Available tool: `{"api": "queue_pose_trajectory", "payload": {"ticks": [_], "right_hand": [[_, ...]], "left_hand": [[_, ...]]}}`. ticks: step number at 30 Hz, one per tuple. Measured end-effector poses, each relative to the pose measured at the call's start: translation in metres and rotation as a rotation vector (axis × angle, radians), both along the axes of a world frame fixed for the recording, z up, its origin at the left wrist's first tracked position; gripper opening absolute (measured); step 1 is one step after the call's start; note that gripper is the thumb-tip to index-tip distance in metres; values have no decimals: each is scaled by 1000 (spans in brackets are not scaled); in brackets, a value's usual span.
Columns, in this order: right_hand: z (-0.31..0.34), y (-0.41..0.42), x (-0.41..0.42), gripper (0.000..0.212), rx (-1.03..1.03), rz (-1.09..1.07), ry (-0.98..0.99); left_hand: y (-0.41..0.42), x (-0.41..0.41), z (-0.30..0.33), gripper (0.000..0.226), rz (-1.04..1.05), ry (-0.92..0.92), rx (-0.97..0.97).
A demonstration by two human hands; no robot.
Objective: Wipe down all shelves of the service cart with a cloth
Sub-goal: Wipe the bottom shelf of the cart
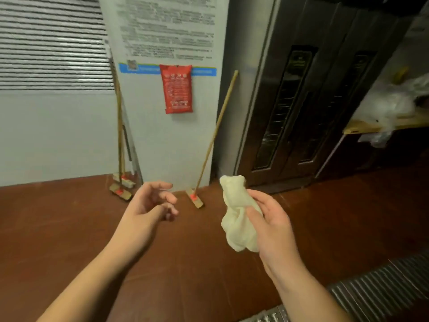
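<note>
My right hand grips a bunched cream-white cloth, held up in front of me above the floor. The cloth sticks out above and below my fingers. My left hand hovers to the left of it, empty, with its fingers loosely curled. The two hands are apart. No service cart can be made out for certain; a wooden shelf edge with plastic bags on it shows at the far right.
Three long-handled brushes lean on the white wall ahead, by a red pouch. A dark double door stands to the right. The floor is reddish brown, with a metal grate at the bottom right.
</note>
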State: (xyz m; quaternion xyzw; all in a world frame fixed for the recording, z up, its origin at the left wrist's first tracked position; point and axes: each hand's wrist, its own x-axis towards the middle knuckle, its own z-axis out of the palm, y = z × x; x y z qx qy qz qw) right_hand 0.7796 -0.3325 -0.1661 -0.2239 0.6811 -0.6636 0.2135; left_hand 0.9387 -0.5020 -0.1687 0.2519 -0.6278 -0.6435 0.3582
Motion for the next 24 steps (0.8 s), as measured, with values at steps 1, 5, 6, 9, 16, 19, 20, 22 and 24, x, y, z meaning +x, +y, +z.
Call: {"api": "queue_pose_trajectory", "payload": {"ticks": [1,5,6,9,16,19,20,22,24], "right_hand": [[0,-26,-2,32,3,58,6],[-8,-129,5,31,0,264,26],[-11,-157,8,31,1,302,25],[-20,-248,28,32,-5,411,12],[-3,-450,95,32,23,693,70],[2,-515,122,31,10,771,82],[1,-537,133,31,-2,799,69],[-5,-578,150,30,-12,852,29],[-12,-618,164,30,-2,928,16]], "left_hand": [[-18,5,-2,41,58,1,13],[-89,38,-10,42,269,0,44],[-108,47,-11,41,314,-2,48],[-170,79,-14,41,419,-11,29],[-326,171,6,40,743,27,11],[-368,196,9,40,822,36,6],[-382,204,7,39,855,31,9],[-405,219,-1,39,916,7,25],[-427,234,-11,40,993,-7,55]]}}
